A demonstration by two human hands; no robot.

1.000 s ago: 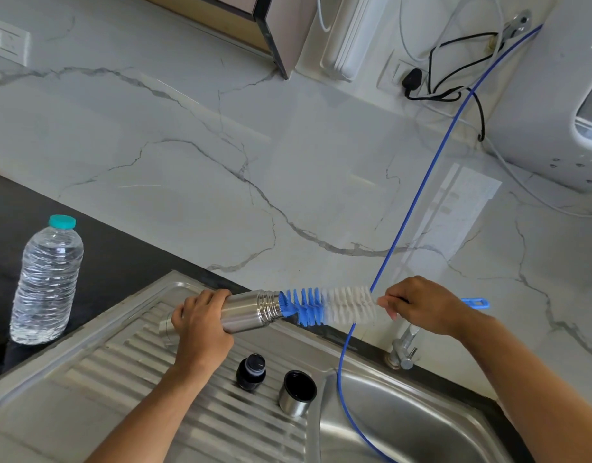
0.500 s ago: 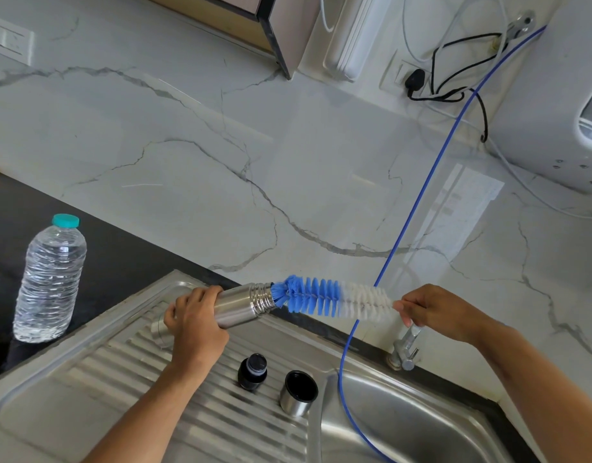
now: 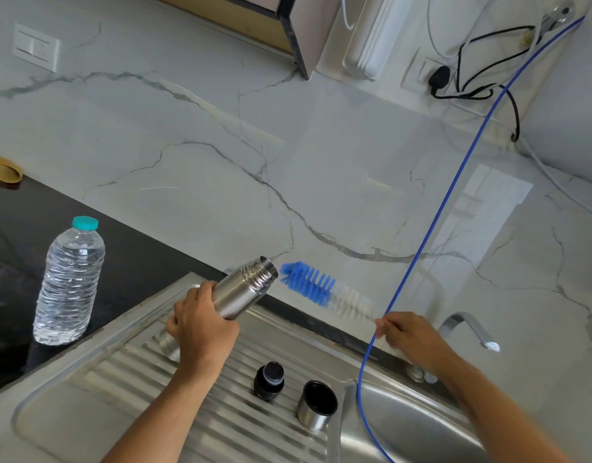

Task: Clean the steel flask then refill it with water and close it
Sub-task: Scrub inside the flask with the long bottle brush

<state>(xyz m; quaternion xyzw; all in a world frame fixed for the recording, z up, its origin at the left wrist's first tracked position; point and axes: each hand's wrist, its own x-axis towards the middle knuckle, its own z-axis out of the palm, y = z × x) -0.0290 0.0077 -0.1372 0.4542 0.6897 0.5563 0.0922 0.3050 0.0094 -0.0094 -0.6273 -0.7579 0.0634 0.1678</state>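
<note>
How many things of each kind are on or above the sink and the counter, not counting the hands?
Steel flask, held by the left hand: 1
Bottle brush, held by the right hand: 1
Flask closures on the drainboard, black stopper and steel cup lid: 2
Plastic water bottle: 1
Blue hose: 1
Tap: 1
Total: 7

Readable text: none.
Water bottle [image 3: 69, 282], left of frame: no label legible.
Steel flask [image 3: 244, 287]: unmarked.
</note>
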